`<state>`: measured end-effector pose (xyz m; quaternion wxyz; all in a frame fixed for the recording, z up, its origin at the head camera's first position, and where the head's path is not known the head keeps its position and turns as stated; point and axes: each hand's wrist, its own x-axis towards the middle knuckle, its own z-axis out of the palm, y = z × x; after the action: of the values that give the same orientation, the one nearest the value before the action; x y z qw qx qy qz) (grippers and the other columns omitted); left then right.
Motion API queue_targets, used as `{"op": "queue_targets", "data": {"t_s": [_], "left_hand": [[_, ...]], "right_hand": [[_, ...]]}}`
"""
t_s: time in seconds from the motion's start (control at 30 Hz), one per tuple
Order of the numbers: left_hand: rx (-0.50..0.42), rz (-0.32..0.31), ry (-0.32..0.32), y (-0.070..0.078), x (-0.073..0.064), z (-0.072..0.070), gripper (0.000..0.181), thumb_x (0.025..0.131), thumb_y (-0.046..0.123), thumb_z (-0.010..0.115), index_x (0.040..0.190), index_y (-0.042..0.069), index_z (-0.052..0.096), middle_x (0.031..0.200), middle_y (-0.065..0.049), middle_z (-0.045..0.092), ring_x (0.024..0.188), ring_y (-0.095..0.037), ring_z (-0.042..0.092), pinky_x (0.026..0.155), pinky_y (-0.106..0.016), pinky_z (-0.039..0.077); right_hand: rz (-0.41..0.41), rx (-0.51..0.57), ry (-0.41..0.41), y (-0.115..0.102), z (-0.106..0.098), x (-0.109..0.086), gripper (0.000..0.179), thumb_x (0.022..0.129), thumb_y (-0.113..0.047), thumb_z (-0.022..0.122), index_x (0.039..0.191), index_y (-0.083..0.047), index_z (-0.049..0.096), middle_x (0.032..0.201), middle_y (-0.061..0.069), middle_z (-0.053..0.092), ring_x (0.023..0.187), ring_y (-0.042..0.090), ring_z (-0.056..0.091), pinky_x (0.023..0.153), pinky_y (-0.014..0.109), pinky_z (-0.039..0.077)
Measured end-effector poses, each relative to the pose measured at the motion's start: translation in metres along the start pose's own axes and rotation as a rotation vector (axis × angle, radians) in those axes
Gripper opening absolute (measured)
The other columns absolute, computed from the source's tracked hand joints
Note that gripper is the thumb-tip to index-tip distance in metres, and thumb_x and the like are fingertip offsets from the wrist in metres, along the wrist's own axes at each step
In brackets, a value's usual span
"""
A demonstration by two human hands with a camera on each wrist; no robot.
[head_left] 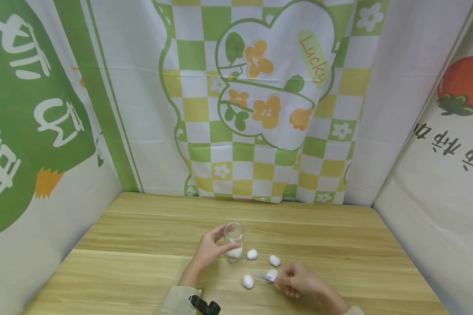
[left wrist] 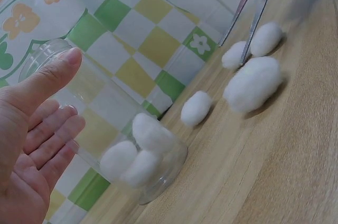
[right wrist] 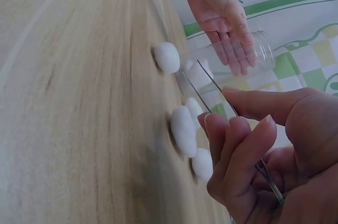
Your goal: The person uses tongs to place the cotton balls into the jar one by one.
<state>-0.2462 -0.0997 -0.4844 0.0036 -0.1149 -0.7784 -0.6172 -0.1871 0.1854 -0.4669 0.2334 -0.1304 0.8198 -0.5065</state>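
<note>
My left hand (head_left: 210,250) holds a clear glass jar (head_left: 234,232) upright on the table, thumb and fingers on either side of it. Several white cotton balls (left wrist: 140,167) lie at the jar's bottom. Between the thumb and fingers of my right hand (head_left: 302,280) is a pair of metal tweezers (head_left: 265,277). Their tips stand apart with nothing between them, above the loose cotton balls. One cotton ball (head_left: 248,281) lies nearest me; another (head_left: 252,254) sits just right of the jar. Two more are close to the right hand, one cotton ball (head_left: 274,260) behind the other, which the tweezers partly cover.
The wooden table (head_left: 161,227) runs back to a hanging checkered cloth (head_left: 197,109). Printed fabric walls border it on the left and right. A black strap device (head_left: 205,305) is on the left sleeve.
</note>
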Motion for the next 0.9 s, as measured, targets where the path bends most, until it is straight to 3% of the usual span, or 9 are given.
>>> {"op": "queue_targets", "data": {"t_s": [0.3,0.9], "left_hand": [[0.003,0.002,0.003,0.001,0.000,0.000,0.063,0.079,0.022,0.079,0.136,0.013,0.054,0.136,-0.011,0.061,0.134,-0.039,0.049,0.115,-0.053,0.038],[-0.002,0.011,-0.003,0.000,0.000,0.000,0.063,0.079,0.021,0.079,0.136,0.012,0.053,0.137,-0.011,0.060,0.134,-0.038,0.049,0.116,-0.052,0.038]], "right_hand": [[-0.022,-0.031,-0.036,0.004,-0.001,0.000,0.038,0.091,-0.017,0.063,0.075,0.017,0.058,0.053,-0.006,0.053,0.042,0.000,0.044,0.041,0.010,0.038],[-0.034,-0.055,-0.058,0.011,0.000,0.001,0.043,0.090,-0.018,0.066,0.076,0.022,0.057,0.052,-0.005,0.053,0.042,-0.001,0.045,0.042,0.011,0.037]]}}
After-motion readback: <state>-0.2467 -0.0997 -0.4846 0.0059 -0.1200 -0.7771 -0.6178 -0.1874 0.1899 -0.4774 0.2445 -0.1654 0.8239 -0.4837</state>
